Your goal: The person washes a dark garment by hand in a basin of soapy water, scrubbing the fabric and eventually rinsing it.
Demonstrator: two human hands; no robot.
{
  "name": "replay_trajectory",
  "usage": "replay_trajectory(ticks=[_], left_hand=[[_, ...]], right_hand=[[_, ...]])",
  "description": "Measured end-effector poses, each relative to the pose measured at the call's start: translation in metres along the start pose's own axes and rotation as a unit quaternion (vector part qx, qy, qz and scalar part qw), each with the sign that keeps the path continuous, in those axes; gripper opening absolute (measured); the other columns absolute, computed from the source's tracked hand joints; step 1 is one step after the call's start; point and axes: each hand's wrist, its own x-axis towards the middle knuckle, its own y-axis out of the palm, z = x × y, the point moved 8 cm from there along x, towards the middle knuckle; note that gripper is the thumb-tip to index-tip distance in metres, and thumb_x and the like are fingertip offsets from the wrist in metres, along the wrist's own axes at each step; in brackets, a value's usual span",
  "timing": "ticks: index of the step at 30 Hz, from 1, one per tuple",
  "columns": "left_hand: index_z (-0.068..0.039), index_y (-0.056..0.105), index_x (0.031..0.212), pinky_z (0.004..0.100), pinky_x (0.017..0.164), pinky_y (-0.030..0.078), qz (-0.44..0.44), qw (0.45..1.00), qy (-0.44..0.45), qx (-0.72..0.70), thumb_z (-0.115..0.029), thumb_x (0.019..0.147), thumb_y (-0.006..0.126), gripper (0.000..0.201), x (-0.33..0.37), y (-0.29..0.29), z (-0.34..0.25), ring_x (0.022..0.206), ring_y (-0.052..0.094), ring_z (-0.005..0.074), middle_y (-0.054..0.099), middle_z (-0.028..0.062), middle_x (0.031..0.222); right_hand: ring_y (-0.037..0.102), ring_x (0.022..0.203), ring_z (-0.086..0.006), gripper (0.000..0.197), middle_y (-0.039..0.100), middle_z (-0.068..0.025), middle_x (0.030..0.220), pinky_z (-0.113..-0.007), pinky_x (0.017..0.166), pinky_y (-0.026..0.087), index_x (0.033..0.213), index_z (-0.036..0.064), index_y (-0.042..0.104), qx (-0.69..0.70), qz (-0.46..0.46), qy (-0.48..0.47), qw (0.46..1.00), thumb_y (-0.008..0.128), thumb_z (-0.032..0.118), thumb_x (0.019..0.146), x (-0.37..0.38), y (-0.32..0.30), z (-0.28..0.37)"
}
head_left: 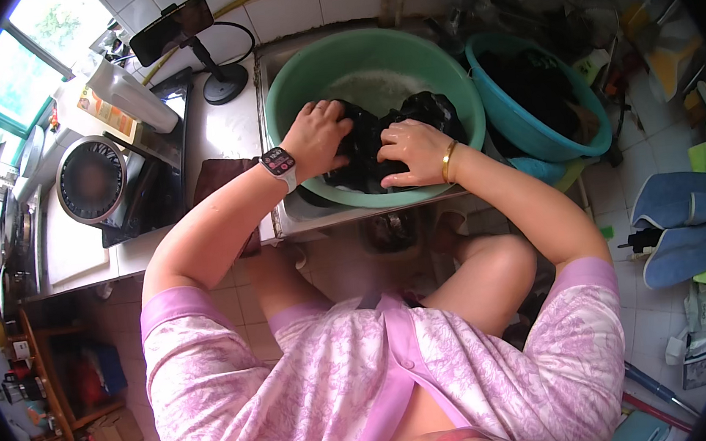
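Observation:
A wide green basin (276, 83) holds cloudy, sudsy water and a wet black cloth (361, 130), bunched up and shiny. My left hand (318, 137), with a watch at the wrist, has its fingers curled into the cloth's left side. On the cloth's right part, my right hand (416, 151) grips with bent fingers; a gold bracelet circles that wrist. Both hands are inside the basin, close to its near rim, with a short gap between them. Folds of cloth hide some fingertips. Which kind of garment it is, I cannot tell.
A teal basin (591, 134) with dark cloth stands at the right, tilted. Left of the green basin are a phone on a stand (225, 81), a white jug (133, 97) and a black cooktop (143, 198). Blue slippers (685, 222) are at the far right.

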Motion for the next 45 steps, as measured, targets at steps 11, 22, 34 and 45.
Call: replay_trajectory(ticks=[11,22,34,45], left_hand=[[-0.013,0.013,0.156,0.0566,0.094,0.047,0.275,0.957,-0.053,0.080,-0.037,0.056,0.092,0.130,0.077,0.114,0.023,0.131,0.043,0.0420,0.039,0.0155,0.144],[-0.010,0.046,0.138,0.0453,0.094,0.050,0.275,0.959,0.030,0.067,-0.016,0.070,0.074,0.074,0.132,0.146,0.072,0.114,0.055,0.0405,0.061,0.0191,0.122],[-0.007,0.051,0.118,0.0417,0.084,0.050,-0.170,0.975,-0.119,0.082,-0.010,0.070,0.074,0.053,0.051,0.015,0.037,0.108,0.055,0.0309,0.054,0.0117,0.109],[-0.005,0.051,0.125,0.0439,0.098,0.044,-0.121,0.977,-0.113,-0.135,-0.033,0.073,0.079,0.065,-0.003,-0.022,0.012,0.117,0.051,0.0360,0.054,0.0151,0.122]], right_hand=[[0.049,0.126,-0.0319,0.064,0.054,-0.0161,0.133,-0.049,0.106,0.037,0.136,0.0085,0.047,-0.058,0.137,0.315,0.937,0.052,0.055,0.092,0.028,0.070,-0.130],[0.060,0.110,-0.0372,0.031,0.063,-0.0183,0.121,-0.045,0.091,0.049,0.114,0.0027,0.065,0.032,0.209,0.371,0.904,0.051,0.021,0.093,0.069,0.110,-0.224],[0.059,0.097,-0.0266,0.028,0.061,-0.0075,0.095,-0.042,0.083,0.045,0.106,0.0127,0.058,-0.188,-0.202,0.150,0.949,0.069,0.020,0.081,0.047,-0.025,-0.088],[0.061,0.088,-0.0249,0.009,0.062,-0.0058,0.086,-0.039,0.083,0.047,0.085,0.0126,0.066,-0.075,-0.092,-0.012,0.993,0.067,0.018,0.078,0.001,0.001,0.030]])
